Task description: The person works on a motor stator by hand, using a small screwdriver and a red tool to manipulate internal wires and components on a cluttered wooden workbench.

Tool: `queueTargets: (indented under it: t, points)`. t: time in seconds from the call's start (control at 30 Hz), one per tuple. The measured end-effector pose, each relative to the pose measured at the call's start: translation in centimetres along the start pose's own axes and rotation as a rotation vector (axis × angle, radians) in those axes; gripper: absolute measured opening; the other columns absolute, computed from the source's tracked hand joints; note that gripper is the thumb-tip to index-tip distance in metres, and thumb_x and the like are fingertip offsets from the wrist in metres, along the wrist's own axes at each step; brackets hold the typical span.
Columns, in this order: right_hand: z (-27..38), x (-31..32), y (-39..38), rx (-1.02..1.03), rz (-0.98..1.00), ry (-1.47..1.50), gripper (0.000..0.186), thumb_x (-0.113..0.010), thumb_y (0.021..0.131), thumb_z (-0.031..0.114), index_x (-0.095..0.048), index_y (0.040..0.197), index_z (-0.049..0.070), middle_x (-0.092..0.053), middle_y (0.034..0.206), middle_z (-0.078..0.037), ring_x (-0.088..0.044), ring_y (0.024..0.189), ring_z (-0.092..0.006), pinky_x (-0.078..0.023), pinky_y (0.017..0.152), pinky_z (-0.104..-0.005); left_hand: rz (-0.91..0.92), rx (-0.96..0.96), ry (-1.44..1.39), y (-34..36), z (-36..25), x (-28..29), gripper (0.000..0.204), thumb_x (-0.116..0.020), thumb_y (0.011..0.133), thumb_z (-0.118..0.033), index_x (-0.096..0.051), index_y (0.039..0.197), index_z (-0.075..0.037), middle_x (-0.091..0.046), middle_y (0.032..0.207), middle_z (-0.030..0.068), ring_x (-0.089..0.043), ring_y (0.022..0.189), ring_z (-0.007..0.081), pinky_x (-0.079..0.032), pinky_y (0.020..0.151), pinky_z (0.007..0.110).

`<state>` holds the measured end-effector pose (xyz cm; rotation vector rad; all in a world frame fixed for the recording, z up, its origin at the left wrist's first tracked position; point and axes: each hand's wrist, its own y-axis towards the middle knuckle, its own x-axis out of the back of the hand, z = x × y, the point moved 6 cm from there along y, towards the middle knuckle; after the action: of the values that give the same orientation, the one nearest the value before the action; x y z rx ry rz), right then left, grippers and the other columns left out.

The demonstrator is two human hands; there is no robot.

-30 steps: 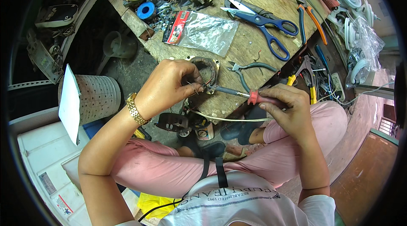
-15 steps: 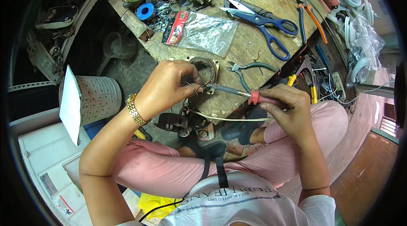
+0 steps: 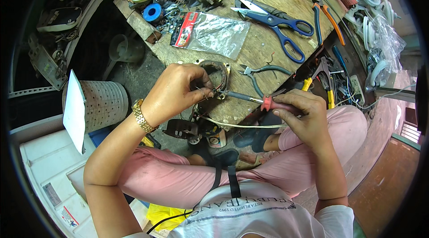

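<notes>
The L hand [image 3: 185, 81] is the near one. It is right at the low edge of the round metal part [image 3: 227, 75], w/ thumb and fingers pinched tight on some thin wires [image 3: 216, 90]. The R hand [image 3: 304, 108] is well off to the right, w/ its fingers and thumb wrapped on the fat end of the red-handled tool [image 3: 267, 102].

The tool is the bridge btwn the two hands. Its long gray rod goes from the R hand to the left and a bit up, away from the body, so the tip pts right at the L hand's pinch. The tip is v. close to the wires, but I can't tell if they touch b/c it's all so small there.

The round part sits by the near edge of the wood surface [image 3: 254, 55], w/ its big hole facing up, more or less. It is up and left of the R hand, and just past the L hand's fingertips. A pale cord [image 3: 250, 126] runs side to side below the tool. The cutters [image 3: 268, 68] lie just up from the rod, w/ the blue scissors [image 3: 272, 21] and a clear bag [image 3: 219, 35] farther back.
</notes>
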<state>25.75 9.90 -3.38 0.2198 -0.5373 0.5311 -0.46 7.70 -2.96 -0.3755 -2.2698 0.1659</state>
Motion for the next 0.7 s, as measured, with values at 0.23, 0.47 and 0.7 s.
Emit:
queueTargets:
  t: [0.23,0.47,0.7]
  points:
    - [-0.21,-0.07,-0.09,-0.006,-0.008,0.004,0.022,-0.081,0.074,0.007,-0.075,0.095,0.003,-0.072,0.085,-0.009,-0.069,0.073,-0.0227,-0.054,0.064,-0.0305,0.019,0.035,0.002,0.04,-0.01,0.0,0.017,-0.081,0.076,-0.007,-0.07,0.085,0.003,-0.071,0.083,0.0147,-0.069,0.075,0.0269,-0.052,0.068,0.035]
    - [-0.14,-0.07,-0.1,0.008,-0.012,-0.004,0.021,-0.081,0.074,0.008,-0.076,0.095,0.004,-0.072,0.085,-0.008,-0.07,0.074,-0.023,-0.054,0.064,-0.0301,0.001,-0.012,0.012,0.05,0.11,-0.09,0.016,-0.081,0.077,-0.006,-0.07,0.085,0.003,-0.071,0.083,0.0138,-0.07,0.076,0.0255,-0.052,0.069,0.035]
    - [-0.07,0.01,-0.14,0.001,-0.027,0.003,0.021,-0.081,0.074,0.007,-0.076,0.094,0.004,-0.072,0.084,-0.009,-0.069,0.072,-0.0237,-0.054,0.064,-0.0312,-0.002,-0.012,0.001,0.04,0.04,-0.09,0.016,-0.081,0.077,-0.006,-0.07,0.085,0.002,-0.072,0.083,0.0133,-0.071,0.077,0.0243,-0.053,0.07,0.034]
